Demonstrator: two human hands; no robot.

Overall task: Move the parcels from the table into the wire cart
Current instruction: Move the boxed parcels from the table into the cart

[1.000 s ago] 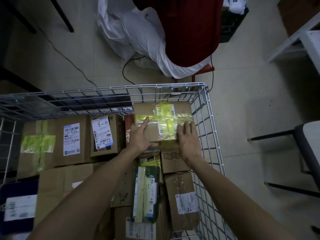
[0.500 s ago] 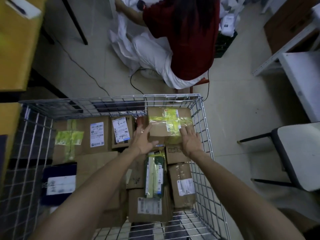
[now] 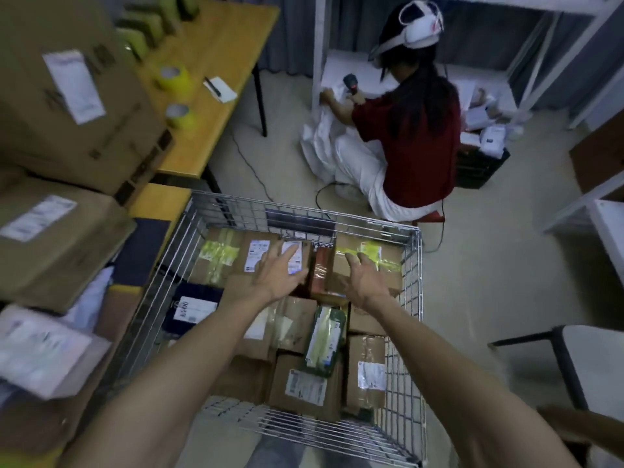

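With both hands empty, fingers spread, over the silver wire cart (image 3: 418,298), I read the left hand (image 3: 278,271) as nearer than the right hand (image 3: 363,278) to the brown cardboard parcels (image 3: 57,244). They sit stacked on the yellow wooden worktop (image 3: 216,62), off to the left, long sides slanting away.

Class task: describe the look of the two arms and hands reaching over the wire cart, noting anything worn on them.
The left hand and right hand are bare: no gloves, rings, watch or wristband show. Both forearms are uncovered up to the frame's bottom edge, with no sleeve in view. No markings or cables show on them.

Both hands (image 3: 282,273) (image 3: 363,282) outstretched (fingers spread, empty).
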